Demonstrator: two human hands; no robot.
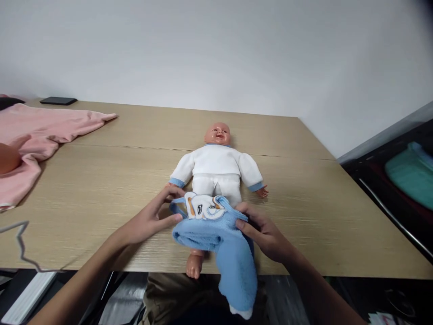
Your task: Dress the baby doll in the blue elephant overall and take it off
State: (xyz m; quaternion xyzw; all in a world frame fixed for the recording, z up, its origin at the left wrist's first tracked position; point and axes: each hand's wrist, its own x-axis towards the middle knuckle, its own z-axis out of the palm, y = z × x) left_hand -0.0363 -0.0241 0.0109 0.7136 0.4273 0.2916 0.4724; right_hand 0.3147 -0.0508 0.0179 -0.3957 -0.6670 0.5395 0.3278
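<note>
A baby doll (216,160) in a white top and white trousers with blue cuffs lies on its back, head toward the wall. Over its legs lie light-blue fleecy overalls (203,232) with a white animal face on the bib and blue straps. My left hand (152,216) has its thumb and fingers closed on the bib's left edge, by a strap. On the other side, my right hand (264,230) pinches the cloth between thumb and fingers. One leg of the overalls hangs past the table's front edge. One bare doll foot (194,265) shows below the cloth; the other is hidden.
The wooden table (321,212) meets the wall at the back. A pink garment (67,124) lies at the left, with an orange-brown rounded thing (8,158) on it. A black phone-like slab (58,100) is behind. A grey cable (22,243) crosses the front left. Green cloth (411,174) is at right.
</note>
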